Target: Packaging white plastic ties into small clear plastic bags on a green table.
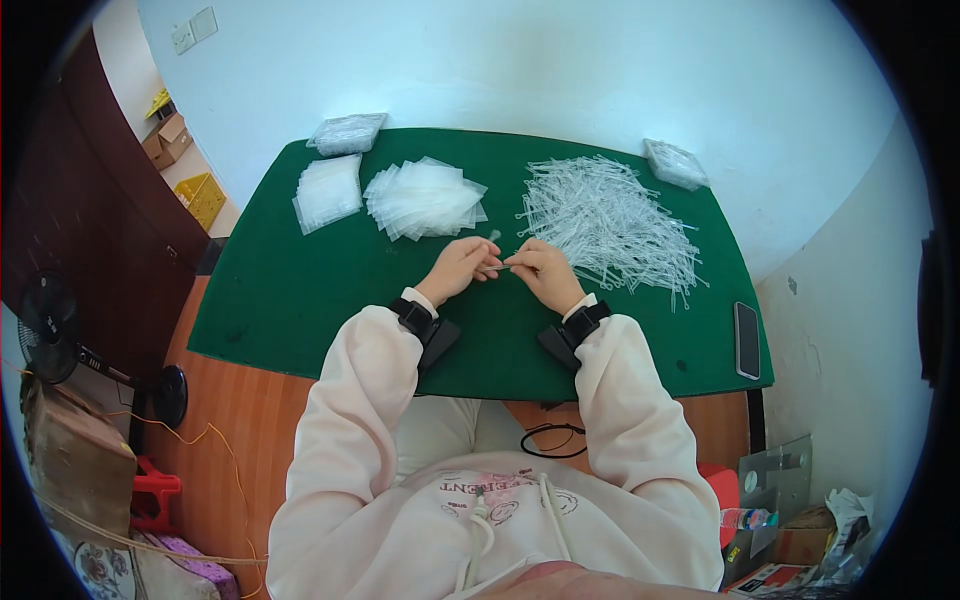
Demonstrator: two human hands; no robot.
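Note:
Over the middle of the green table (290, 290), my two hands are close together at chest height. My left hand (462, 266) is closed, with clear thin plastic sticks with looped ends between its fingers; one rounded end pokes up past the fingertips. My right hand (546, 272) pinches the other side of the sticks with thumb and forefinger. How many sticks are held is too small to tell. A large loose pile of such clear sticks (605, 215) lies just beyond my right hand. Ahead of my left hand is a fanned spread of clear plastic bags (425, 198).
A neater stack of clear bags (328, 194) lies at the left, a packed bundle (347, 133) behind it. Another clear bundle (676, 164) sits at the far right corner. Near the right edge lies a phone (746, 340). A black fan (60, 325) stands left of the table.

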